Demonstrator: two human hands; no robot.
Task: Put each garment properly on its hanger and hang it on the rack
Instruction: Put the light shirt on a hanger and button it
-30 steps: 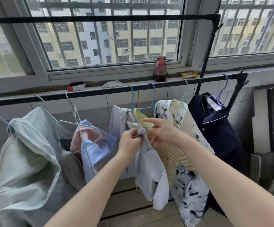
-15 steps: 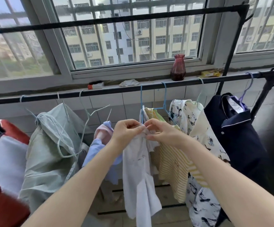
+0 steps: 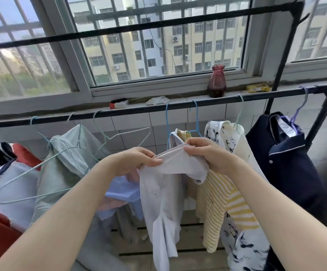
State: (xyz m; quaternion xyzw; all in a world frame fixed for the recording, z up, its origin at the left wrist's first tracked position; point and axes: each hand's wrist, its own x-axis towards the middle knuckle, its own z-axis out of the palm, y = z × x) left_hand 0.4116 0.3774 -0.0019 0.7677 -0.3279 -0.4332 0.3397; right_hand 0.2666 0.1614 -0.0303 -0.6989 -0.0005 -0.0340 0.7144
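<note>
The step in hand looks to be seating a white top (image 3: 164, 190) on its blue hanger (image 3: 167, 130), which already hooks over the rack's lower rail (image 3: 135, 112); several other garments hang along that rail, so the task seems well along. Taking the rail as landmark, the white top hangs below its middle, just left of a yellow striped top (image 3: 223, 202), with a pale green garment (image 3: 64, 163) further left and a navy shirt (image 3: 288, 167) toward the rail's right end. Its upper edge is stretched between both hands below the rail. The left hand (image 3: 133, 161) has a closed grip, fingers curled and pinching the left part of that edge; the right hand (image 3: 207, 153) likewise pinches the edge close to the hanger's shoulder. Both forearms reach forward and upward from the bottom corners. The next move probably calls for spreading the neck opening over the hanger's shoulder without pulling the hook off the rail.
</note>
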